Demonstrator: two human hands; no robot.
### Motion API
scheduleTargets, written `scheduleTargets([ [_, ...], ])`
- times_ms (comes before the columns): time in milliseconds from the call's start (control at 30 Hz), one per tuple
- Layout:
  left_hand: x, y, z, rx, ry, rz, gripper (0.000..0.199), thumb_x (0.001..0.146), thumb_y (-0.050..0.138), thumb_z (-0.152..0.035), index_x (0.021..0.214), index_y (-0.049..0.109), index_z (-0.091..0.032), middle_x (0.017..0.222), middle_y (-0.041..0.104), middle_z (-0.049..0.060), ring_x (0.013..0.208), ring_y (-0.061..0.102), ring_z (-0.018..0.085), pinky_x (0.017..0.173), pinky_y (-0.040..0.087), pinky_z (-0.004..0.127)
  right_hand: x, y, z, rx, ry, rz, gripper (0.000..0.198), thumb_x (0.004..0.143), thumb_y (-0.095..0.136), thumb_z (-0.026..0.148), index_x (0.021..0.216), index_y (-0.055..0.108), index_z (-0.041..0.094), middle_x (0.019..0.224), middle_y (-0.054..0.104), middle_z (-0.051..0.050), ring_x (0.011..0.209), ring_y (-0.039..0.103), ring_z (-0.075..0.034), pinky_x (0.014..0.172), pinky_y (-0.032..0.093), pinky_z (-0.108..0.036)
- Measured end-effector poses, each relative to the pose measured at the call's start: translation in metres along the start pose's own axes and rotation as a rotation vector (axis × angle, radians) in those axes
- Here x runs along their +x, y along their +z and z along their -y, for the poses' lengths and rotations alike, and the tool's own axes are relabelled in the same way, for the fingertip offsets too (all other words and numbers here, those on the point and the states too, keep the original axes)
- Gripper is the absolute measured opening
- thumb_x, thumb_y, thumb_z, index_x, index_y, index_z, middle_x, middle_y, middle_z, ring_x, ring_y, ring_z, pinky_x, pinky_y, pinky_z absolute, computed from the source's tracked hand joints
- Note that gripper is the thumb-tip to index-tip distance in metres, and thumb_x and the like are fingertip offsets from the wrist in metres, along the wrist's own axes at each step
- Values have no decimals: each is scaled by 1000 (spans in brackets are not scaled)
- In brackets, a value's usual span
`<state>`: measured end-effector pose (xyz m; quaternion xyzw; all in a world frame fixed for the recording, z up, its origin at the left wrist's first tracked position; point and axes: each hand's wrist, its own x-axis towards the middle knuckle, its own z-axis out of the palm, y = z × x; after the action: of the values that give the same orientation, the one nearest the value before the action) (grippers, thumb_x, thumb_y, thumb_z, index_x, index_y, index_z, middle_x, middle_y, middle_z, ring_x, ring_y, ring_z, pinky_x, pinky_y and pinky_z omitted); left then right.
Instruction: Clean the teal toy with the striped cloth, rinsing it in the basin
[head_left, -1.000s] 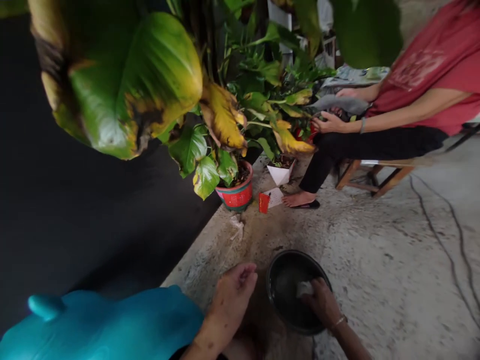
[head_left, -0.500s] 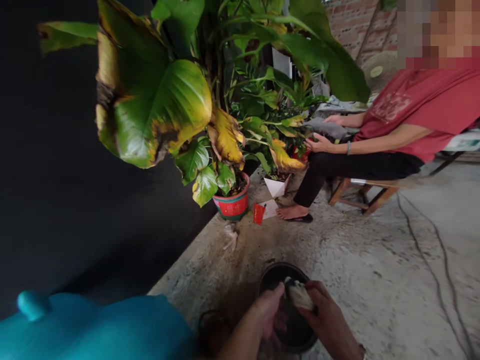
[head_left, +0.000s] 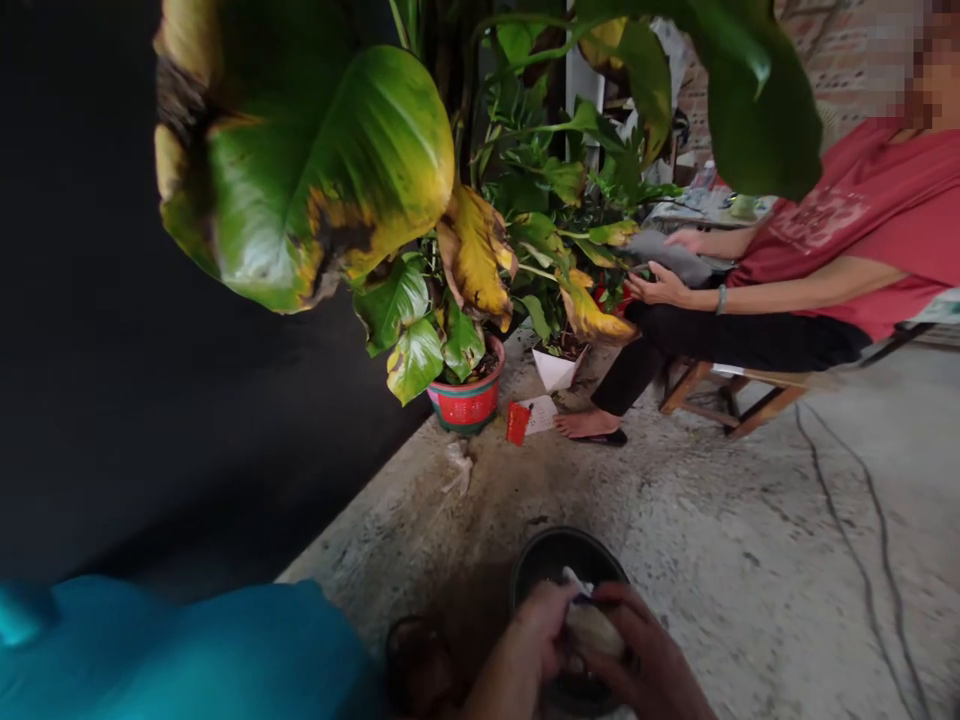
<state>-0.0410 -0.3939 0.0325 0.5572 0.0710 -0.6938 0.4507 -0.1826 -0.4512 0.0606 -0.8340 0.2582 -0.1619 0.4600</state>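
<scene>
Low in the head view, my left hand (head_left: 536,630) and my right hand (head_left: 649,650) meet over a black bucket (head_left: 523,575). Between them is a pale, roundish object (head_left: 594,630), with a white tip and a small dark blue part near its top. Its kind is unclear. The right hand's fingers wrap its far side, and the left hand closes on its near side with the thumb toward the top. Hands and shadow hide much of the bucket's inside.
A large plant in a red pot (head_left: 469,400) stands ahead, beside a white planter (head_left: 559,368). A red packet (head_left: 517,423) lies on the floor. A person in a red shirt (head_left: 847,215) sits on a wooden stool (head_left: 742,385) at right. Cables (head_left: 847,540) cross the floor.
My left hand, earlier apart with its fingers spread, has come onto the pale object. The right hand still holds it. The view has shifted slightly.
</scene>
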Motion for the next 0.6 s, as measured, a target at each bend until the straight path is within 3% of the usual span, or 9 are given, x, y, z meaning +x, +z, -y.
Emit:
scheduleTargets([
  [100,-3,8,-4,51,-5,45,41,85,44,-54,72,61,-19,59,58,0,50,50,14,56,37,30,16,-5,-8,136,236,-288,36,79,61,58,84,71,23,123,59,-9,107,59,-24,86,50,-28],
  [167,-4,14,-4,64,30,55,41,87,38,-52,77,61,-20,60,58,-1,52,52,15,62,41,34,26,3,-17,317,371,-367,44,73,66,65,83,71,22,117,64,-8,100,61,-25,81,51,-29],
  [267,-6,21,-2,77,62,32,39,89,31,-48,82,60,-22,62,61,0,55,55,17,75,44,45,34,23,-27,725,566,-359,50,63,77,63,94,70,24,97,71,-3,89,63,-22,75,51,-29],
  [367,-9,20,4,94,59,48,43,88,30,-50,89,62,-23,75,69,5,64,60,22,85,41,59,37,35,-28,1115,741,-239,63,63,78,62,112,64,25,97,72,-3,89,67,-23,77,53,-32],
  [467,-13,17,9,80,87,118,55,85,27,-65,107,59,-26,106,69,11,78,64,26,90,39,66,41,35,-23,1277,732,-107,73,66,79,58,125,55,22,94,73,-8,86,69,-26,80,53,-39],
  [600,-12,14,13,10,142,137,72,70,48,-79,122,50,-30,135,54,13,95,64,30,86,46,64,44,29,-22,1222,631,-199,75,63,85,46,125,53,19,89,74,-9,85,69,-25,78,52,-36],
])
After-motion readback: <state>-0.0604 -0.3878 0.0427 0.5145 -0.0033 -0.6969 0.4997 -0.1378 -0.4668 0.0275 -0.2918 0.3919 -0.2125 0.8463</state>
